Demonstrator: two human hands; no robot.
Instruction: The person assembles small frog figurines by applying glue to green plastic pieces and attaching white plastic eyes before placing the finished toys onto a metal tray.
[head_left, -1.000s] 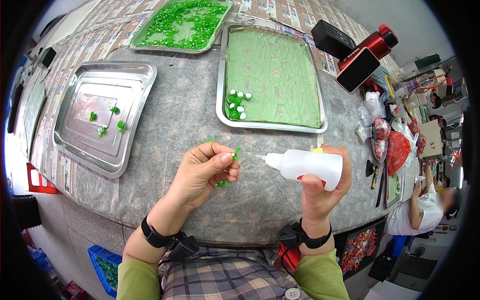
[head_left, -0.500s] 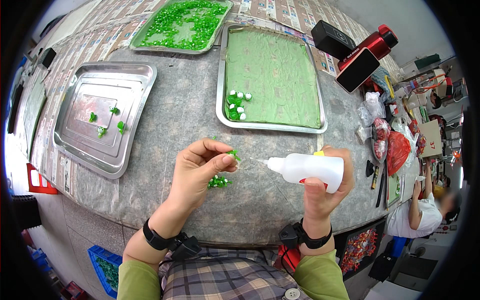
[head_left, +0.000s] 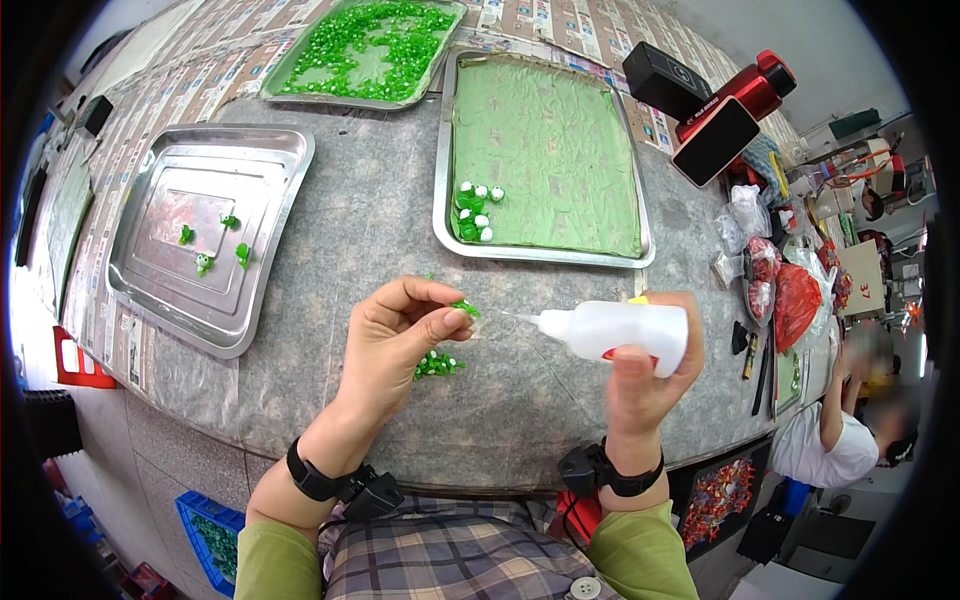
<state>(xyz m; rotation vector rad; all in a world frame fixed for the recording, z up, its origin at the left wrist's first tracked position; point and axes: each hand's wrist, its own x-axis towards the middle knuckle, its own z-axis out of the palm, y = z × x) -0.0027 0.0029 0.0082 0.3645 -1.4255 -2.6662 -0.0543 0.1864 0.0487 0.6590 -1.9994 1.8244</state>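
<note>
Between thumb and fingers, my left hand (head_left: 400, 335) pinches a small green piece (head_left: 463, 308), its details partly hidden by the fingertips. My right hand (head_left: 655, 370) grips a white squeeze bottle (head_left: 620, 335) with a thin nozzle and a bit of red label. The bottle lies nearly level, its nozzle tip pointing at the green piece and a short gap apart from it. Below my left hand a small pile of green pieces with white dots (head_left: 438, 365) rests on the grey table covering (head_left: 500, 430).
A green-lined tray (head_left: 640, 225) holds several green-and-white pieces. A bare metal tray (head_left: 230, 340) at left carries several small green figures. Another tray (head_left: 420, 98) at the back is full of green pieces. A phone (head_left: 716, 142) leans by a red bottle (head_left: 765, 80). A co-worker (head_left: 830, 445) sits at right.
My hands stay almost in place; the bottle has tipped very slightly. The co-worker at right has leaned and raised their hands toward the head.
</note>
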